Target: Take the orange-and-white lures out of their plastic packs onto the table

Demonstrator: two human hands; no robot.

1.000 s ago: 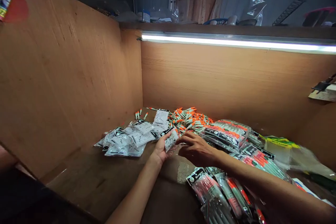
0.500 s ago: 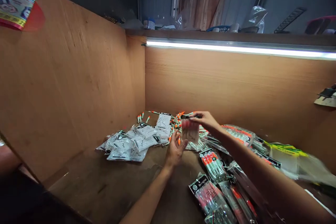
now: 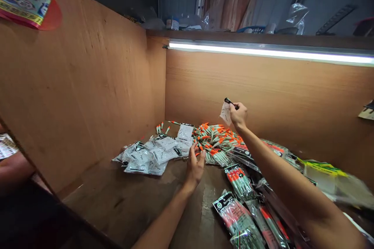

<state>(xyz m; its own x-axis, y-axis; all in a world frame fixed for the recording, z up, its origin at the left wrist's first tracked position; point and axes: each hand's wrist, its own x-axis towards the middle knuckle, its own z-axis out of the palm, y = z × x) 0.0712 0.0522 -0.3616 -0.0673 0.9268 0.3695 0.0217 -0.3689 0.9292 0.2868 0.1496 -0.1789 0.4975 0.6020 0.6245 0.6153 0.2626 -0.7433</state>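
Observation:
My right hand [image 3: 239, 116] is raised above the table and pinches a small clear plastic bag [image 3: 226, 112] by its black top strip. Below it lies a heap of loose orange-and-pale-green fishing floats [image 3: 214, 137]. My left hand [image 3: 195, 162] hovers low over the brown tabletop [image 3: 128, 198], palm turned inward and fingers apart, with nothing in it. It is just right of a pile of small empty white bags [image 3: 152, 153].
Packed bags of floats [image 3: 239, 218] cover the right side of the table. Plywood walls [image 3: 82, 85] enclose the left and back, with a strip light [image 3: 269, 52] along the top. A large clear bag with yellow label [image 3: 330, 181] lies far right. Another person's arm [image 3: 13, 167] shows at the left edge.
My right hand took the small bag from my left hand and lifted it up and to the right. My left hand let go and stayed low, fingers spreading.

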